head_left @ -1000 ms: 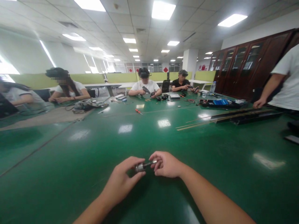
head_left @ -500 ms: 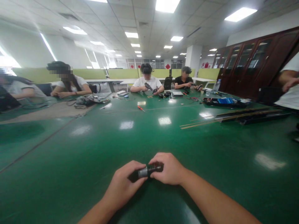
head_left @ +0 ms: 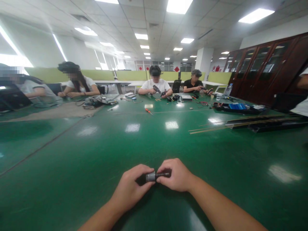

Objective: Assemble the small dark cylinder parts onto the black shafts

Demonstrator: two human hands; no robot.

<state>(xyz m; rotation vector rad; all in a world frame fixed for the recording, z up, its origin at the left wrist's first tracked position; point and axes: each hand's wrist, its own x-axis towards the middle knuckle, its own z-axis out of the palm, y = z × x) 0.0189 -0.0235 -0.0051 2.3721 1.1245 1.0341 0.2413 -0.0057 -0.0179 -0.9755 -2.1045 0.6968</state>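
Low in the middle of the head view, my left hand [head_left: 134,182] is closed around a short silver-and-black cylinder [head_left: 150,176] that looks like a small motor. From its right end a thin, dark, ribbed shaft [head_left: 163,175] points toward my right hand [head_left: 176,175]. The right thumb and fingers are curled around this shaft, with the thumb tip close to the cylinder's end. Whether the right palm holds a further part is hidden. Both hands are just above the green tabletop [head_left: 96,160].
Several people sit across the table; one holds a dark power tool [head_left: 157,89]. An orange screwdriver [head_left: 148,111] lies mid-table. Thin brass-coloured rods [head_left: 209,128] lie over black trays at right, near a box of blue items [head_left: 237,106]. Electronic parts [head_left: 96,101] lie at left.
The view has swung slightly left. Beside the silver cylinder, where a wide black section showed, the thinner ribbed shaft is now exposed. The standing person at right is farther out of view.
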